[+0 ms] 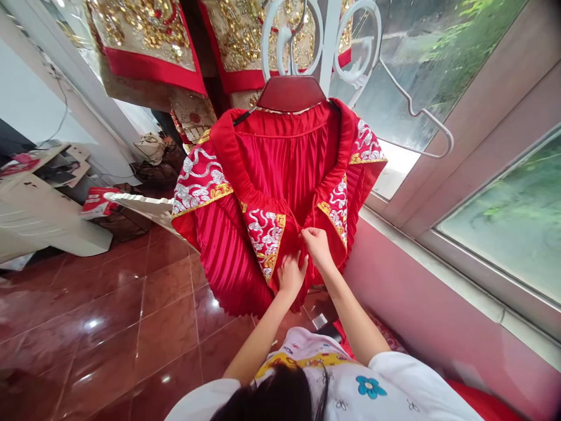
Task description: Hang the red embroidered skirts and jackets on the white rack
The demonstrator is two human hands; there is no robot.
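Observation:
A red pleated skirt with silver and gold embroidered panels hangs in front of me from a hanger with a dark red top. Its gathered waistband curves down to a front opening, where thin red drawstring ends show. My right hand is closed in a pinch on the drawstring at this opening. Just below and to its left, my left hand rests against the red cloth, fingers apart and thumb raised. The lower drawstring is partly hidden by my hands.
Gold-sequinned garments with red borders hang behind. A bare wire hanger hangs on a white scrolled metal frame by the window. White furniture stands left on the red tiled floor.

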